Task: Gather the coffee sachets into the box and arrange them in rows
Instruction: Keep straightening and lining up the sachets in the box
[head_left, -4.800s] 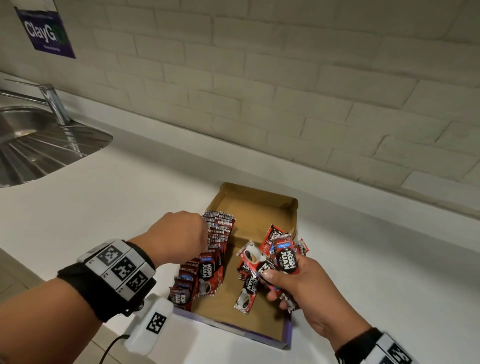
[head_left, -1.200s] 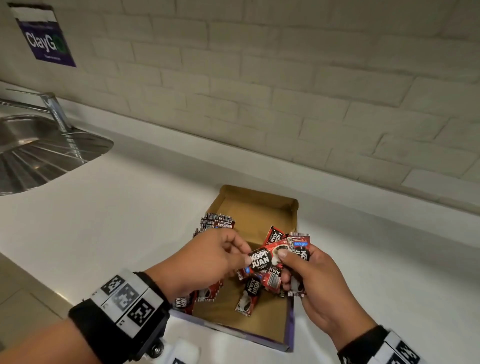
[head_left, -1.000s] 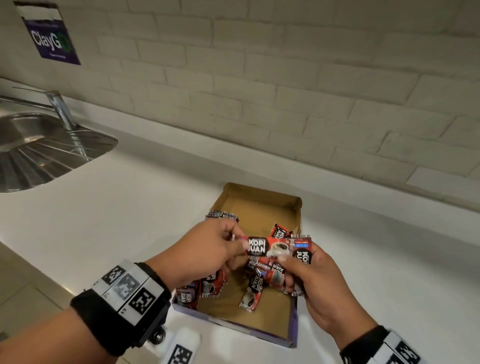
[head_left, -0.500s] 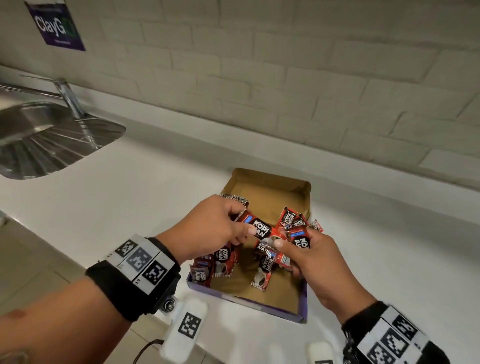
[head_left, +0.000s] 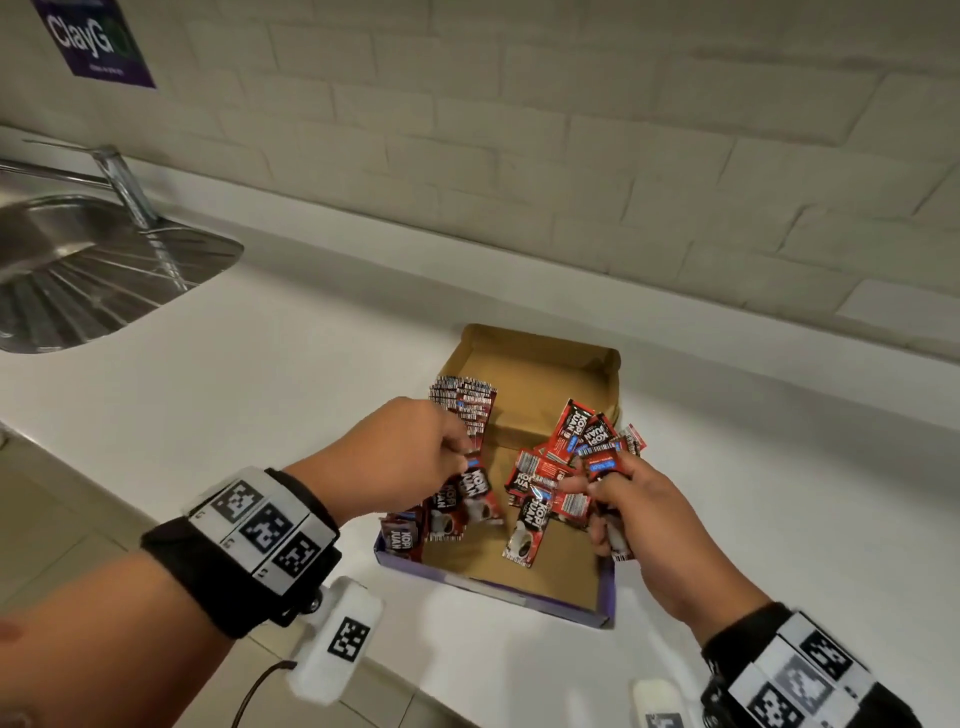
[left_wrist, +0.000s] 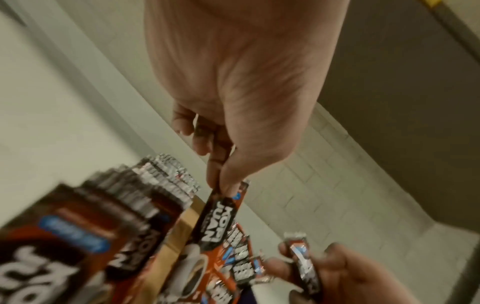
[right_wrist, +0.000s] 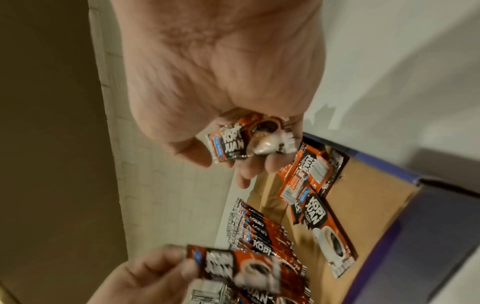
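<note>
An open cardboard box (head_left: 540, 358) with purple outer walls lies on the white counter. Along its left side stands a row of red-and-black coffee sachets (head_left: 464, 410). My left hand (head_left: 415, 454) pinches one sachet (head_left: 475, 488) by its top edge, just over the near end of that row; the left wrist view shows thumb and finger on this sachet (left_wrist: 221, 209). My right hand (head_left: 626, 501) grips a bunch of sachets (head_left: 597, 457) over the box's right side, and the bunch (right_wrist: 249, 142) lies curled in its fingers. Loose sachets (head_left: 530, 525) lie on the box floor.
A steel sink (head_left: 78, 260) with a tap (head_left: 124, 187) sits at the far left. A pale brick wall with a purple sign (head_left: 98, 41) runs behind the counter. The counter's front edge passes just under my wrists, with tiled floor below at left.
My left hand took one sachet from the right hand's bunch and carried it left and down to the row. The right hand stayed over the box's right side.
</note>
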